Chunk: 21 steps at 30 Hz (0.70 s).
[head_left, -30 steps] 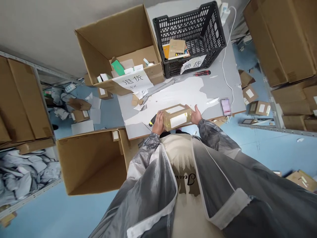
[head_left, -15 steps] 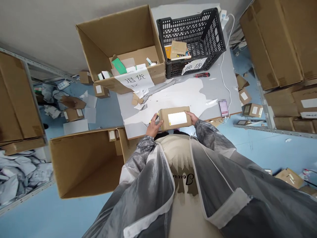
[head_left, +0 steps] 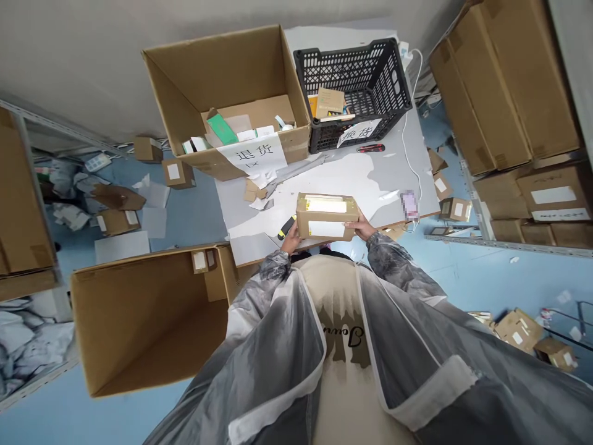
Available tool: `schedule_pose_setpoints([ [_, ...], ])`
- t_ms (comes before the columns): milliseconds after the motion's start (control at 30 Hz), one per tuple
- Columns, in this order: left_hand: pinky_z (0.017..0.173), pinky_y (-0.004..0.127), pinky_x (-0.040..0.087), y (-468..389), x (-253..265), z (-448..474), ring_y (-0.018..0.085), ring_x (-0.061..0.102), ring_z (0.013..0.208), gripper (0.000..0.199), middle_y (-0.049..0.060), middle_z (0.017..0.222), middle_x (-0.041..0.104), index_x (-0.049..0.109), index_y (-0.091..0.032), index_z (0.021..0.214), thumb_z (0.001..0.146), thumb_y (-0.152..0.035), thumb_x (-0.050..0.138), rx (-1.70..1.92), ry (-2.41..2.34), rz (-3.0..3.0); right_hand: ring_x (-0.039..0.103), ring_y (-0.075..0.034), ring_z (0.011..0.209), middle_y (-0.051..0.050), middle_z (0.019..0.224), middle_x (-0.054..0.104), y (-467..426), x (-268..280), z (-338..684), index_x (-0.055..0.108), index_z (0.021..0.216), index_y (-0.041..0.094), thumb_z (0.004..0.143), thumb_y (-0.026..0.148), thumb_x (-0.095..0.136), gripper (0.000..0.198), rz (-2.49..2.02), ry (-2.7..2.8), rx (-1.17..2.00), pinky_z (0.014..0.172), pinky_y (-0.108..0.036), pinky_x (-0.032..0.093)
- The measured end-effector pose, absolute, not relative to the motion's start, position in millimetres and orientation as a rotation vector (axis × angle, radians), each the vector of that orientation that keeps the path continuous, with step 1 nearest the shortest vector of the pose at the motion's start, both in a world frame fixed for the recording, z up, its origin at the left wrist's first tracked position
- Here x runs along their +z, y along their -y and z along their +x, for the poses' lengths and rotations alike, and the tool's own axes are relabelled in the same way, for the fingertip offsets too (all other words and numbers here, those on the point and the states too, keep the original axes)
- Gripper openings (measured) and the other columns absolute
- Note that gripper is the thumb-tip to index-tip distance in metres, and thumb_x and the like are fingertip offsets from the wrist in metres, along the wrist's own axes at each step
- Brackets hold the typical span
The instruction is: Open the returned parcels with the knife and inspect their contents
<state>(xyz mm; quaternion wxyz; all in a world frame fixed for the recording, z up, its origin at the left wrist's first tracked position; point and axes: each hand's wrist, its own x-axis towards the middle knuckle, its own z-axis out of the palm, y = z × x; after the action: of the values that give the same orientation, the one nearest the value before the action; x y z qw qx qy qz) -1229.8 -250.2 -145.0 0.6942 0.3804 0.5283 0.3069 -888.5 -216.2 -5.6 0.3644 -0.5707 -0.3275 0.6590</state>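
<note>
A small brown cardboard box with white labels and yellow marks on two faces is held just above the near edge of the table. My right hand is closed on its right end, thumb across the front face. At the left end, my left hand grips the box; its fingers are partly hidden. A black and yellow tool, seemingly a utility knife, sticks out from that same hand. Its blade cannot be made out.
A large carton and a black plastic crate stand at the back of the table. A red and black utility knife and a phone lie rightward. Another open carton is on my left.
The box has tipped, so a second labelled face now shows on top. The black and yellow tool shows more clearly at my left hand. The camera view has shifted slightly.
</note>
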Motion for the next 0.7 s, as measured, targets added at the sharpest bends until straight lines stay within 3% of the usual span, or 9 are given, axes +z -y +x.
schedule_pose_setpoints([
  [100, 0.116, 0.054, 0.076, 240, -145, -1232, 0.042, 0.072, 0.159, 0.072, 0.018, 0.174, 0.074, 0.080, -0.022, 0.165, 0.096, -0.043, 0.084, 0.585, -1.313, 0.759, 0.038, -0.045, 0.191, -0.009, 0.197, 0.055, 216, -4, -894, 0.048, 0.195, 0.037, 0.057, 0.063, 0.121, 0.158, -1.486, 1.068, 1.628, 0.160, -0.060, 0.031],
  [167, 0.111, 0.050, 0.078, 235, -141, -1231, 0.039, 0.075, 0.152, 0.055, 0.018, 0.164, 0.079, 0.085, -0.022, 0.151, 0.103, -0.050, 0.081, 0.543, -1.359, 0.727, 0.022, -0.046, 0.197, -0.011, 0.205, 0.040, 217, -3, -900, 0.043, 0.199, 0.032, 0.052, 0.069, 0.124, 0.172, -1.537, 1.227, 1.556, 0.163, -0.055, 0.018],
  [233, 0.108, 0.047, 0.079, 232, -133, -1228, 0.037, 0.075, 0.151, 0.058, 0.018, 0.163, 0.079, 0.082, -0.024, 0.156, 0.111, -0.060, 0.078, 0.558, -1.348, 0.599, 0.016, -0.047, 0.198, -0.014, 0.207, 0.034, 220, 0, -906, 0.040, 0.201, 0.028, 0.050, 0.076, 0.124, 0.179, -1.592, 1.340, 1.481, 0.164, -0.053, 0.011],
  [300, 0.106, 0.049, 0.080, 231, -122, -1223, 0.037, 0.075, 0.153, 0.075, 0.019, 0.168, 0.076, 0.072, -0.027, 0.173, 0.118, -0.077, 0.066, 0.600, -1.277, 0.383, 0.017, -0.046, 0.198, -0.016, 0.207, 0.032, 225, 4, -912, 0.036, 0.202, 0.027, 0.055, 0.083, 0.121, 0.179, -1.638, 1.386, 1.418, 0.164, -0.054, 0.010],
  [433, 0.105, 0.057, 0.080, 231, -97, -1215, 0.042, 0.072, 0.159, 0.108, 0.027, 0.174, 0.071, 0.058, -0.026, 0.187, 0.114, -0.105, 0.045, 0.628, -1.157, 0.098, 0.019, -0.046, 0.197, -0.017, 0.206, 0.032, 232, 14, -920, 0.032, 0.203, 0.029, 0.060, 0.090, 0.116, 0.177, -1.700, 1.423, 1.371, 0.164, -0.057, 0.012],
  [533, 0.107, 0.055, 0.079, 233, -85, -1211, 0.043, 0.070, 0.161, 0.109, 0.028, 0.176, 0.069, 0.056, -0.023, 0.188, 0.115, -0.103, 0.049, 0.656, -1.128, 0.079, 0.017, -0.047, 0.197, -0.018, 0.206, 0.033, 235, 17, -922, 0.032, 0.203, 0.028, 0.059, 0.092, 0.116, 0.178, -1.699, 1.464, 1.384, 0.164, -0.058, 0.012],
  [700, 0.114, 0.053, 0.079, 241, -85, -1208, 0.039, 0.067, 0.166, 0.086, 0.023, 0.189, 0.061, 0.053, -0.024, 0.191, 0.125, -0.079, 0.058, 0.705, -1.207, 0.199, 0.005, -0.052, 0.199, -0.020, 0.210, 0.026, 240, 14, -930, 0.033, 0.203, 0.024, 0.058, 0.095, 0.114, 0.180, -1.757, 1.511, 1.435, 0.163, -0.063, 0.002],
])
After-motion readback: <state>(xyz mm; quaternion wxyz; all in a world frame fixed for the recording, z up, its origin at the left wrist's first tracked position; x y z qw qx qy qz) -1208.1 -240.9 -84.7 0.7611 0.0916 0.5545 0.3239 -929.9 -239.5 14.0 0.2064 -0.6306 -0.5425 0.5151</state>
